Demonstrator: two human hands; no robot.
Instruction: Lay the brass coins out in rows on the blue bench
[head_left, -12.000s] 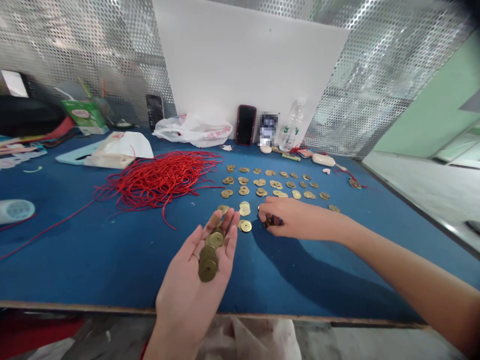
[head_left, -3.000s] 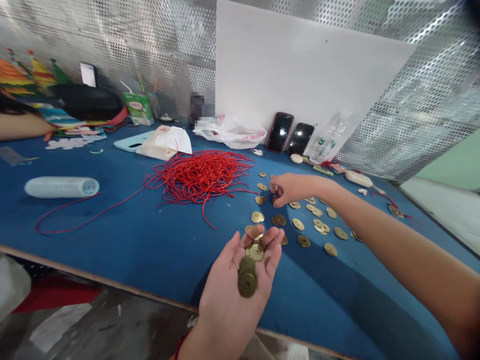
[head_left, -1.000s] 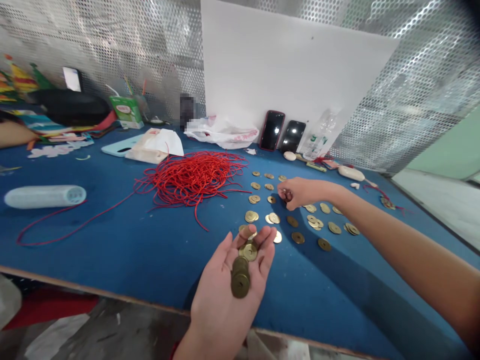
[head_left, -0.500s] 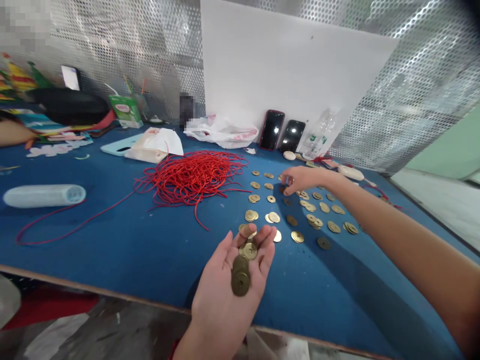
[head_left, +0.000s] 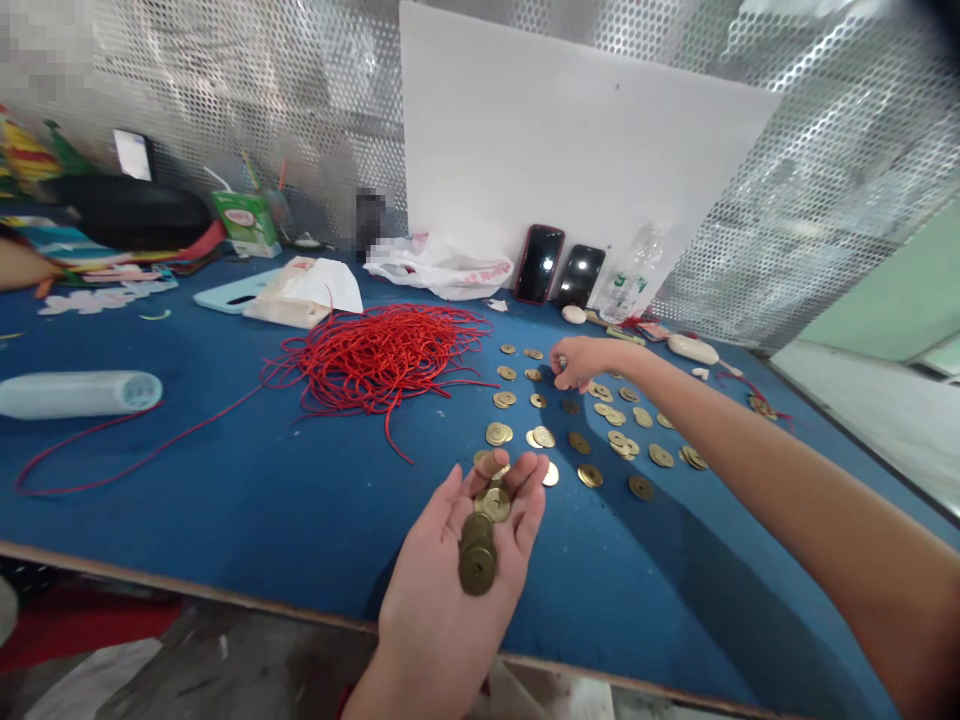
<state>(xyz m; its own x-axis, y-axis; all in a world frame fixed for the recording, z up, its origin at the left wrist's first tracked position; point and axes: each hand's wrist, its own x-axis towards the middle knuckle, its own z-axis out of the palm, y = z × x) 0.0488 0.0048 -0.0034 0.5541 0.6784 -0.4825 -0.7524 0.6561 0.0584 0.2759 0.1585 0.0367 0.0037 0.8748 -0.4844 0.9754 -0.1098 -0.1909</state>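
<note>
My left hand [head_left: 457, 580] lies palm up over the table's front part, fingers curled up around several brass coins with holes [head_left: 478, 568], which rest overlapped on the palm and fingers. My right hand [head_left: 576, 362] reaches to the back rows of coins, fingertips bent down and close together. A small bit of a coin seems to show at its fingers, though they partly hide it. On the blue table [head_left: 285, 540], more brass coins [head_left: 590, 475] lie in rough rows, some single and some in small overlapping piles.
Left of the coins lies a tangled heap of red cord [head_left: 390, 355]; one strand runs to a clear plastic tube [head_left: 82, 393]. Behind stand two phones [head_left: 540, 262], a plastic bottle [head_left: 630, 275] and a white bag [head_left: 442, 268]. A white board [head_left: 570, 130] leans at the back.
My right hand has shifted slightly left among the back coins, and its fingers have closed more. My left hand still holds its coins, and the whole view has turned a little.
</note>
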